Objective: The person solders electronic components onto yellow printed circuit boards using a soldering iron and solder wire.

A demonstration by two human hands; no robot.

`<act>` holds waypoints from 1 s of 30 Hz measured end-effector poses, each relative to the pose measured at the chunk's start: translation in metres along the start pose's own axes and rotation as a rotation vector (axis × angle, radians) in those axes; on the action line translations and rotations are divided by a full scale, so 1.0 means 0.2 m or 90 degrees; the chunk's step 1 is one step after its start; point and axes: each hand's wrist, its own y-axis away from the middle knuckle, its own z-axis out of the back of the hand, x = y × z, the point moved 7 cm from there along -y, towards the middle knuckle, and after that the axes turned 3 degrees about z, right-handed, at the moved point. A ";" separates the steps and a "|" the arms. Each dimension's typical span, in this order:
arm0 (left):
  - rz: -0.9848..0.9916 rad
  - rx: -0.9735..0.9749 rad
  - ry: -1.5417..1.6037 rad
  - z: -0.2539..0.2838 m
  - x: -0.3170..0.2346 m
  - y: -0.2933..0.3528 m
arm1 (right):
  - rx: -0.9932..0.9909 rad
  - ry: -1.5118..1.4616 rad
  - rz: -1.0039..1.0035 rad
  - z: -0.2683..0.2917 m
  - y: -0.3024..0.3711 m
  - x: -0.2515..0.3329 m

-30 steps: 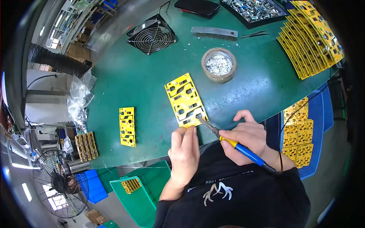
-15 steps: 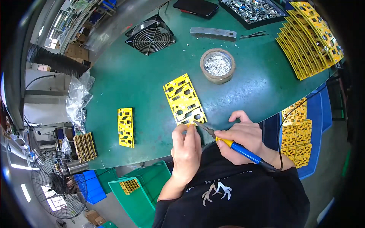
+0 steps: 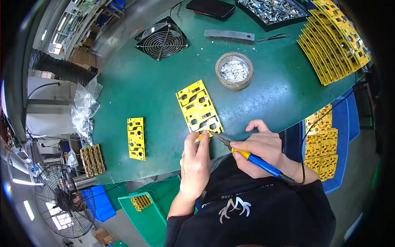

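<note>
A yellow circuit board with dark cut-outs lies tilted on the green table. At its near edge, my left hand has its fingertips closed on the board; a bit of yellow shows between them. My right hand grips a soldering iron with a blue and yellow handle. The iron's tip meets the board's near edge, close beside my left fingertips. Exactly what it touches is too small to make out. A narrower yellow board lies apart to the left.
Beyond the board stand a round pot of silvery bits, a metal bar, tweezers and a square fan. Stacked boards rise at far right. Below the table edge are a blue bin and green crate. The iron's cord trails right.
My left hand has shifted slightly left along the board's near edge, its fingertips now a little further apart. The right hand and soldering iron have barely moved.
</note>
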 end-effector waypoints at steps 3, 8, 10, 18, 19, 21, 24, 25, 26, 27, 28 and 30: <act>-0.069 -0.020 -0.042 0.01 0.01 0.01 | 0.004 0.011 0.011 0.00 0.01 0.01; -0.061 0.104 -0.030 0.00 -0.01 0.01 | 0.009 0.006 0.009 0.00 0.02 0.03; -0.064 0.108 -0.035 0.00 -0.01 0.01 | 0.006 0.010 0.012 0.00 0.02 0.03; -0.050 0.129 -0.035 -0.01 0.00 0.00 | -0.048 0.020 0.008 0.05 0.01 0.02; -0.059 0.118 -0.033 -0.01 0.00 0.01 | -0.048 0.021 0.008 0.05 0.01 0.01; -0.068 0.106 -0.031 0.00 0.00 0.01 | -0.053 0.011 0.002 0.05 0.01 0.00; -0.057 0.113 -0.034 -0.01 0.00 0.00 | -0.034 0.002 -0.008 0.02 0.02 -0.01; -0.054 0.111 -0.027 -0.01 -0.01 0.00 | -0.035 0.002 -0.008 0.02 0.02 -0.01; -0.051 0.110 -0.019 -0.01 -0.01 0.00 | -0.038 0.000 -0.005 0.01 0.02 -0.01; -0.051 0.110 -0.020 -0.01 0.00 0.00 | -0.041 -0.002 -0.003 0.00 0.02 -0.01; -0.048 0.110 -0.019 -0.01 0.00 0.00 | -0.041 -0.003 -0.002 0.00 0.02 -0.01; -0.044 0.110 -0.019 -0.01 0.00 0.00 | -0.027 0.005 -0.001 -0.01 0.01 -0.01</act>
